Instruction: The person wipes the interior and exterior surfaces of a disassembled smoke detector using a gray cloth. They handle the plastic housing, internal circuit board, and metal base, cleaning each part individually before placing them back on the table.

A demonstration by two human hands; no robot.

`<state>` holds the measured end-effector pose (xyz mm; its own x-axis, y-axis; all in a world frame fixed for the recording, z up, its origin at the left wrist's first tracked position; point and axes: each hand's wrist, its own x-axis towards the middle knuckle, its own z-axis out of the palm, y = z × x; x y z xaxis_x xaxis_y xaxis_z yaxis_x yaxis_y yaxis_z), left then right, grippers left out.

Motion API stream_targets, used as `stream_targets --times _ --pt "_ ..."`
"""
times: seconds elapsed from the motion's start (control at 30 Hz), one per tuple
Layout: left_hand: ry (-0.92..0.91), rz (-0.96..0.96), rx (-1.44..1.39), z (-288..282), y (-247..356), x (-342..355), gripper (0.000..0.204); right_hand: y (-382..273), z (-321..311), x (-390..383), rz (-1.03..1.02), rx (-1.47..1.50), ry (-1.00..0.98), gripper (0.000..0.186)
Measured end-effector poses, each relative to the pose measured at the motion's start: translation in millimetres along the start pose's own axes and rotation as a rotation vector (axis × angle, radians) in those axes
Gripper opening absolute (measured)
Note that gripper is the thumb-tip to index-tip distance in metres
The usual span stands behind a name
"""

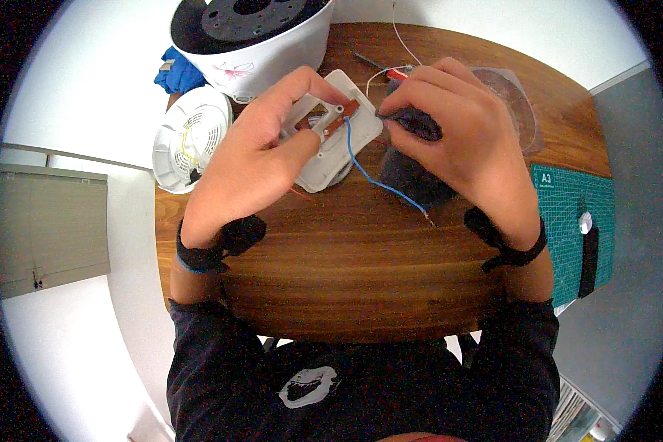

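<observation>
White housing (334, 157) as landmark; tilted, up off the tabletop (376, 272) as far as can be judged. Left hand (252, 147) grips its left side, thumb and fingers pinching around the frame. Brown board (351, 109) sits inside it, below the upper edge. Blue wire (376, 182) leaves the board, runs down and right of the housing, bared end loose.

Right hand (460, 121) just right of the housing, fingers curled, tips bunched close to its right edge. Something dark shows within the curl; cannot tell if it is pinched or lies behind. Dark grey bundle (420, 177) below that hand, right of the housing.

Around it: white grille cover (193, 138) to the left, white tub (272, 70) beyond, red-handled tool (398, 74) up and to the right, green cutting mat (560, 239) well off to the right.

Step looks like close fingerwork at the edge. Judgement: hold the frame by its rim, thumb clear of the board; brace the right wrist; use light fingertip pressure; let the blue wire hang slack, so nothing tugs its joint
</observation>
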<state>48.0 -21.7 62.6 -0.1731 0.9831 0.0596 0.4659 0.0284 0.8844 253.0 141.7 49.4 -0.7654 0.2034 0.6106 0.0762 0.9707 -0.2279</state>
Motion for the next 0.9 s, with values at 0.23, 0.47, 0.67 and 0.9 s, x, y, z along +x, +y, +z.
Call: stream_targets --times 0.23,0.47,0.67,0.9 --pt "-0.055 -0.029 0.038 -1.8 6.8 1.2 0.051 -2.5 0.1 -1.0 0.069 0.005 -0.034 0.019" --pt "0.006 -0.001 0.088 4.3 3.1 -1.0 0.050 -4.7 0.1 -2.0 0.044 -0.028 -0.045 0.020" --pt "0.000 0.020 0.078 3.3 2.4 -1.0 0.050 -6.7 1.1 -2.9 0.097 0.002 -0.027 0.021" --pt "0.126 0.136 0.049 9.6 0.1 1.6 0.040 -7.6 4.3 -5.9 0.184 0.076 -0.104 0.023"
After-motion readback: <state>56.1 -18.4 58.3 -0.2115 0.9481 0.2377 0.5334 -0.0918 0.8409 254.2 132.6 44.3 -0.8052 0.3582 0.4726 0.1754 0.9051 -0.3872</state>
